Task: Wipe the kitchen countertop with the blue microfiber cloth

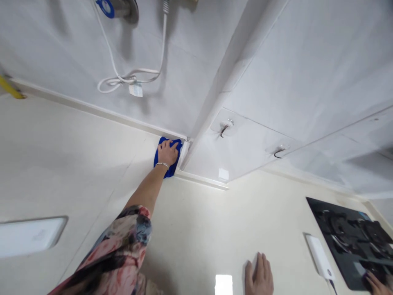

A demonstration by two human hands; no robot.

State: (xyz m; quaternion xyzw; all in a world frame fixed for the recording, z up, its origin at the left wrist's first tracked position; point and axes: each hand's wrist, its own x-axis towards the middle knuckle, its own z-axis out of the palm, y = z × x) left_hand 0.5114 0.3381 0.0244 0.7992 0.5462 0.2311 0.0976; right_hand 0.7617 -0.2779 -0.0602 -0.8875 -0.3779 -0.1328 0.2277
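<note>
My left hand [168,153] presses a blue cloth [170,172] onto the cream countertop [190,229], in the corner where the tiled wall meets a boxed-out column. Its fingers are spread over the cloth, which shows around the hand. The left arm stretches out in a floral sleeve, with a bracelet at the wrist. At the bottom edge my right hand [259,276] lies flat on the countertop, fingers stretched out and nothing in it.
Another person's hand [377,283] is at the black gas hob [344,233] on the right. A white device [319,256] with a cable lies beside the hob. Clear hooks [225,128] are stuck to the wall. A tied white cord [123,78] hangs above. A white sink edge [30,235] shows left.
</note>
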